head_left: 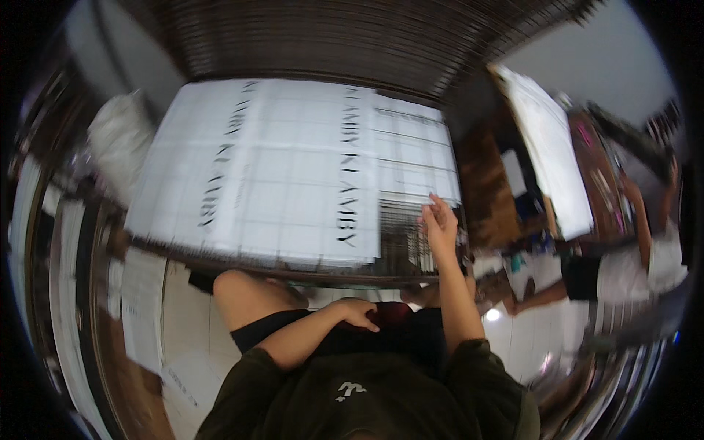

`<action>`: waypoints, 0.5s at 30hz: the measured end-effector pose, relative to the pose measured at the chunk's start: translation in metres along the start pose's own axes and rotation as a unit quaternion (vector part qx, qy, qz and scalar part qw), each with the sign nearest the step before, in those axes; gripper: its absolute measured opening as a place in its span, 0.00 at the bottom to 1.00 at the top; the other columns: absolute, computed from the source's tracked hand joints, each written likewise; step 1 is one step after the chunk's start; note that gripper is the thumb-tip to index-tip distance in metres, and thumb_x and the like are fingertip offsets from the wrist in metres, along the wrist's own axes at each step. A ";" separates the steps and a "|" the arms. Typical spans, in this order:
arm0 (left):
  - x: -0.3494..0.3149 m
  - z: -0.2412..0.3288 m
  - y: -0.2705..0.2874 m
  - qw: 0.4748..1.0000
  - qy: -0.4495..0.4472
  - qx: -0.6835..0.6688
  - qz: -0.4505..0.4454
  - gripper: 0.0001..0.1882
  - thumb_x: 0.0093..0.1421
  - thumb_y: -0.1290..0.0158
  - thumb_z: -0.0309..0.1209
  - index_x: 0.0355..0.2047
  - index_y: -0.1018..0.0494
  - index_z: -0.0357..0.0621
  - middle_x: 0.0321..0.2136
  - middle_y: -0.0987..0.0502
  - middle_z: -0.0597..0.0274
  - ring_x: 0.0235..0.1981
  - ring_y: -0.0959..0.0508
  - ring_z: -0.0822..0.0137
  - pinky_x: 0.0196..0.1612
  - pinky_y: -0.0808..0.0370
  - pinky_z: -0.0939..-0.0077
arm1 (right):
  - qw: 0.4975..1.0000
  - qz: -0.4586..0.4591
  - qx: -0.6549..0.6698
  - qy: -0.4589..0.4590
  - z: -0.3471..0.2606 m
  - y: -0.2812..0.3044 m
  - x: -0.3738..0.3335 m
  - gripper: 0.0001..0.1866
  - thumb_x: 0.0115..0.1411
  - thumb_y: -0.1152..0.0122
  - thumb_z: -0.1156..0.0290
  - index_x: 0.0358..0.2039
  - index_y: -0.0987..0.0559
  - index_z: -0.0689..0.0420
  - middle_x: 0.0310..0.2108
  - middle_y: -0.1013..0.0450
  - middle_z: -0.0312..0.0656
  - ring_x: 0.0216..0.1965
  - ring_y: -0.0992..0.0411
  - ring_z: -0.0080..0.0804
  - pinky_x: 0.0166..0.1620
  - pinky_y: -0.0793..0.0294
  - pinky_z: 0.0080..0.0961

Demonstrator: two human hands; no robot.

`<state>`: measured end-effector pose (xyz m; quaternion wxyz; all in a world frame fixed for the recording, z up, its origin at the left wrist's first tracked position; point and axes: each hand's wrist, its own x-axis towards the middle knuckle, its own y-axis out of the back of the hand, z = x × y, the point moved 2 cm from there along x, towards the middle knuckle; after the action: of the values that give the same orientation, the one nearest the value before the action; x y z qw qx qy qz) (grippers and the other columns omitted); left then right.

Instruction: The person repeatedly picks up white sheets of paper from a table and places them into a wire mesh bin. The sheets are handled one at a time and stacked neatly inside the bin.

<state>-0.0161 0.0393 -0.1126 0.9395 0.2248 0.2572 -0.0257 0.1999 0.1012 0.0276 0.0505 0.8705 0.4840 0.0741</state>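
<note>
White sheets [293, 161] with dark printing lie over a dark wire rack [400, 227] in front of me. A smaller white sheet [414, 154] rests on the rack's right part, with thin wire lines running across it. My right hand [440, 220] reaches to the near edge of that smaller sheet, its fingers loosely bent and apart. Whether the fingertips touch the sheet is blurred. My left hand [356, 314] rests over my lap with loose fingers, beside a dark red patch [392, 315]. I see nothing held in it.
A large dark slatted panel [308, 37] slopes up behind the rack. To the right stands a table with a white sheet-covered board [546, 154]. Farther right another person [631, 264] sits at work. At left are a white bundle [121, 139] and papers [143, 315] near the floor.
</note>
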 end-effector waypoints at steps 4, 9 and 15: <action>-0.007 0.012 0.010 0.999 0.033 -0.024 -0.034 0.43 0.45 0.43 0.61 0.53 0.35 0.42 0.42 0.26 0.49 0.44 0.26 0.54 0.46 0.30 0.65 | 0.984 0.133 0.067 0.103 -0.053 0.085 0.011 0.16 0.61 0.46 0.72 0.49 0.31 0.62 0.31 0.28 0.37 0.26 0.30 0.19 0.27 0.32 0.13; -0.002 0.007 -0.001 0.998 0.043 -0.030 -0.027 0.45 0.45 0.43 0.63 0.54 0.36 0.43 0.32 0.24 0.57 0.36 0.23 0.61 0.39 0.28 0.71 | 0.910 0.350 0.156 0.161 -0.091 0.233 0.018 0.16 0.63 0.47 0.65 0.46 0.29 0.62 0.29 0.29 0.37 0.22 0.31 0.21 0.24 0.33 0.16; -0.006 0.013 -0.009 0.994 0.019 -0.106 0.016 0.38 0.51 0.41 0.53 0.55 0.36 0.41 0.31 0.25 0.60 0.32 0.27 0.69 0.37 0.30 0.76 | 0.853 0.441 0.270 0.066 -0.088 0.403 0.033 0.45 0.55 0.49 0.37 0.59 0.42 0.65 0.54 0.39 0.53 0.50 0.34 0.43 0.49 0.32 0.39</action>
<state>-0.0169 0.0256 -0.1036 0.9533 0.1283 0.2724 0.0213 0.5379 -0.0815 0.1807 -0.2562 0.9651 0.0520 0.0125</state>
